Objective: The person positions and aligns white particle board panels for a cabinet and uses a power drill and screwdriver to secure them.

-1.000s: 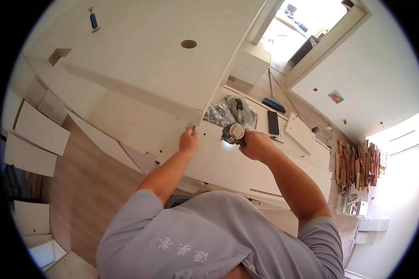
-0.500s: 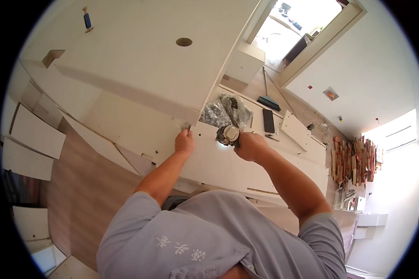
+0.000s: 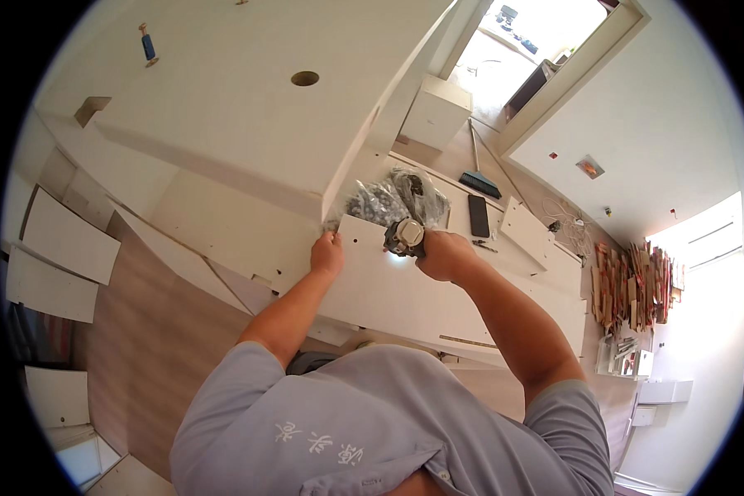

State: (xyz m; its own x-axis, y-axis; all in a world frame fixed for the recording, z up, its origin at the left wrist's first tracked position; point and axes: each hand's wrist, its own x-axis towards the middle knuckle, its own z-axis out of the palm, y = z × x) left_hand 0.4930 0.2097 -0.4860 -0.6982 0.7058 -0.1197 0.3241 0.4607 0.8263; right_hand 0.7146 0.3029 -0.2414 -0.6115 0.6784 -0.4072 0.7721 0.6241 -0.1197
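Note:
My right hand (image 3: 448,255) is wrapped round a cordless drill (image 3: 405,236), whose lamp throws a bright spot on the white board (image 3: 388,285) below. To its left, the fingers of my left hand (image 3: 328,251) are closed at the edge of that board, beside a small dark hole. What they hold is too small to make out. Just beyond my left hand is the lower corner of a large raised white panel (image 3: 240,107) with a round hole in it. Clear plastic bags of small hardware (image 3: 378,201) lie past the drill.
A black phone (image 3: 478,216), a drill bit (image 3: 485,245) and a narrow white board (image 3: 522,236) lie to the right. Farther off are a broom (image 3: 479,183), stacked wood strips (image 3: 632,285) and a doorway. Loose white panels (image 3: 70,236) stand at the left.
The large raised panel has shifted to the left, and its lower corner has come away from the board's edge. Both hands and the drill stay nearly where they were.

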